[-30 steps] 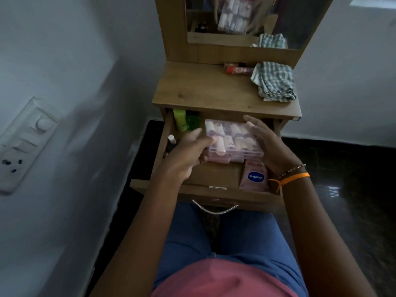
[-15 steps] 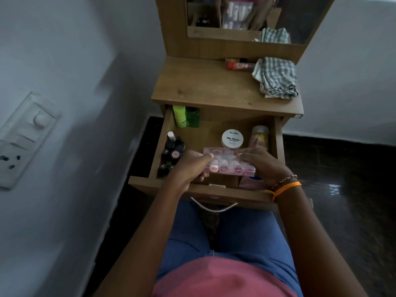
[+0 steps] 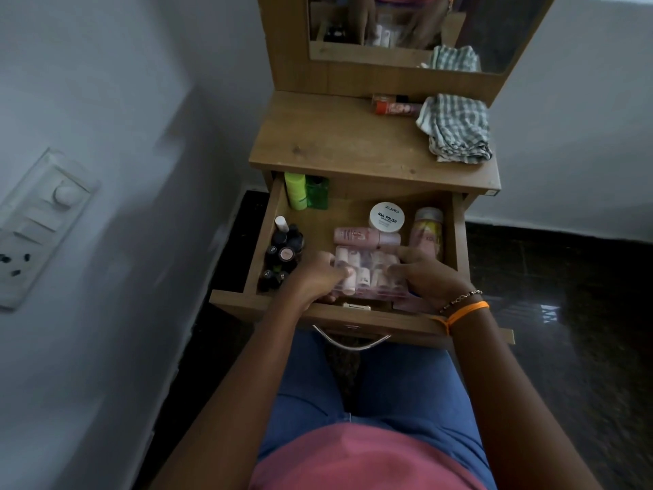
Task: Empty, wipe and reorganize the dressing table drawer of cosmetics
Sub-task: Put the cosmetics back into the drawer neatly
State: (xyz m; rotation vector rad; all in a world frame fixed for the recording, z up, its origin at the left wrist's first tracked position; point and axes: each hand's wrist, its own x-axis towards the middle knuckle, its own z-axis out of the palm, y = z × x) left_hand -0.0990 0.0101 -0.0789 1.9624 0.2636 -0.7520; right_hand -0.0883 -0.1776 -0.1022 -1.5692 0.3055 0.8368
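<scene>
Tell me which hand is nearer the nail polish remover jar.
Right. The right hand lies just in front of the jar, gripping the clear case; the left hand grips the case's far-left end.

In the open wooden drawer (image 3: 456, 238), small dark bottles (image 3: 282, 256) lie left, the clear plastic case (image 3: 367, 274) at the front, the round white jar (image 3: 387, 216) behind it; the checked cloth (image 3: 456, 129) lies on the worktop (image 3: 339, 143) behind

a home bedroom corner: a small wooden dressing table (image 3: 339, 150) with a mirror (image 3: 417, 26) stands against plain painted walls, its open drawer (image 3: 456, 242) full of cosmetics such as a nail polish tub (image 3: 387, 216). a checked cloth (image 3: 456, 129) lies at the tabletop's right edge, and a switchboard (image 3: 39, 221) is on the left wall.
</scene>
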